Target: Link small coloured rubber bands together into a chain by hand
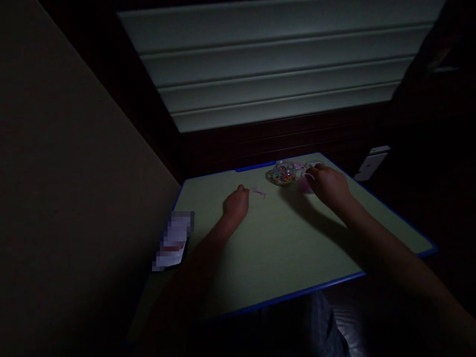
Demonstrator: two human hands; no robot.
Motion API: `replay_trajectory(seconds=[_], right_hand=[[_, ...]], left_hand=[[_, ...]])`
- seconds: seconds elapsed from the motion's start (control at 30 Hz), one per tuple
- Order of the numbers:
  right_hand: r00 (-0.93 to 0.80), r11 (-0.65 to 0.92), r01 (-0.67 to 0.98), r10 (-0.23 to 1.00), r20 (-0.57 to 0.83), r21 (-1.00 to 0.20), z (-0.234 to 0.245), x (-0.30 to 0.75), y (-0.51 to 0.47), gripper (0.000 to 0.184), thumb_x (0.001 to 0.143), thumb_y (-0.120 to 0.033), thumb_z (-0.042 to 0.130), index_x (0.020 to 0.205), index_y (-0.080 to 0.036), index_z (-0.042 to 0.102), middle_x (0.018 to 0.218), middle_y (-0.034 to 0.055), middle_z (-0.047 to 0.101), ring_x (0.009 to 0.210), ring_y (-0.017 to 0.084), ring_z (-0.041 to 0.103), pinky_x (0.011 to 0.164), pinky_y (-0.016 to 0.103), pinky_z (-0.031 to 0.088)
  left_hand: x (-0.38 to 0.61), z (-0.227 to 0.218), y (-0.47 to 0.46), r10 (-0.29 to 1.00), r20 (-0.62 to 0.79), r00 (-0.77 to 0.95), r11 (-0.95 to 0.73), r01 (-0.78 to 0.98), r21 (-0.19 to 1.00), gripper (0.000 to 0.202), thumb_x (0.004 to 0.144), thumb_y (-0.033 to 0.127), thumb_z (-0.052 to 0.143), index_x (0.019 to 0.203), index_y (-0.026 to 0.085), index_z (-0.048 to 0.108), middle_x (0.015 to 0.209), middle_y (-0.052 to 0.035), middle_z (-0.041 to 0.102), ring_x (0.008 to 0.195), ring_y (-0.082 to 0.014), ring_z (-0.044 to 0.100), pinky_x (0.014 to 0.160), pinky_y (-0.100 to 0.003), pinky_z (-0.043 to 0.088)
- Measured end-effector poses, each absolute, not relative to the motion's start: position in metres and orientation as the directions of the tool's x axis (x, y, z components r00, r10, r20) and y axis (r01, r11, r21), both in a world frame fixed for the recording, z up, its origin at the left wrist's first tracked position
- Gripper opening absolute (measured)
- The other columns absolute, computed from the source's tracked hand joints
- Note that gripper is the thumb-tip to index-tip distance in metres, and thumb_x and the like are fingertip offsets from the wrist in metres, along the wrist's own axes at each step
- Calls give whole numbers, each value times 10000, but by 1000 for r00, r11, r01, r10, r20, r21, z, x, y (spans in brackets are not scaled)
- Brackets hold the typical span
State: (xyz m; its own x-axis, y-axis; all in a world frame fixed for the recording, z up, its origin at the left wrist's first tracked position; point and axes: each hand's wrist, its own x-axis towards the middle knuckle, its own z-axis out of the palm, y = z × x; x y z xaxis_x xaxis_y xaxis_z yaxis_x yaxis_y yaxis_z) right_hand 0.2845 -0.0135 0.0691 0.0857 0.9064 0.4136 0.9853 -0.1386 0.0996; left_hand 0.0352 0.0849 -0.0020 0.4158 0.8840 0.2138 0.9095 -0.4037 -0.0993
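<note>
Barely lit: fingers of the left hand (236, 206) curl together, empty-looking, just beside a thin pink strand (258, 193). Fingers of the right hand (327, 186) bunch together; any grip is unclear. Close by are a translucent pink cup (306, 185) and a round clear jar (283, 173) of multicoloured loops, on a smooth pale-green, blue-edged desk mat (282, 248).

Pale green bench (275, 258) with bright blue edging; multicoloured rubber bands (284, 175) in a clear jar (283, 164); thin pink strands (258, 193) on the green.
</note>
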Motion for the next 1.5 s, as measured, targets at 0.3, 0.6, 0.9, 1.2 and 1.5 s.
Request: replay_trajectory(seconds=[0.3,0.6,0.9,1.2,1.5], right_hand=[[46,-92,991,915,400,97,72,278,-16,327,905,-309,349,958,-165,639,955,99,628,757,178,569,527,276,239],[-60,33,996,930,364,80,66,268,-14,345,921,-311,324,1000,-178,633,949,98,648,787,183,589,587,263,320],[-300,289,953,869,393,88,48,252,-11,405,914,-291,386,1301,-208,472,1255,118,553,986,218,580,710,291,422],[-494,497,863,798,345,89,39,239,-15,240,876,-178,461,1061,-153,611,945,82,633,827,160,569,646,250,356],[-406,355,912,847,342,205,53,250,-13,246,886,-142,395,990,-152,618,964,91,628,842,179,544,655,274,320]], left_hand=[[37,0,85,877,243,414,-397,910,-117,313,911,146,261,1062,162,535,1095,-108,516,853,-187,600,668,-289,467],[36,2,79,829,299,472,-444,882,-161,298,931,176,248,1102,175,493,1098,-98,495,791,-166,611,628,-275,471],[35,0,71,526,383,759,-657,649,-384,287,914,114,311,1111,190,506,1062,-82,568,854,-155,603,656,-256,483],[34,-4,70,171,424,889,-753,396,-526,226,905,134,361,1033,194,537,893,-54,622,767,-147,595,612,-269,459],[33,-4,71,114,442,890,-711,384,-589,238,905,124,347,1029,185,541,917,-54,625,759,-143,574,631,-268,441]])
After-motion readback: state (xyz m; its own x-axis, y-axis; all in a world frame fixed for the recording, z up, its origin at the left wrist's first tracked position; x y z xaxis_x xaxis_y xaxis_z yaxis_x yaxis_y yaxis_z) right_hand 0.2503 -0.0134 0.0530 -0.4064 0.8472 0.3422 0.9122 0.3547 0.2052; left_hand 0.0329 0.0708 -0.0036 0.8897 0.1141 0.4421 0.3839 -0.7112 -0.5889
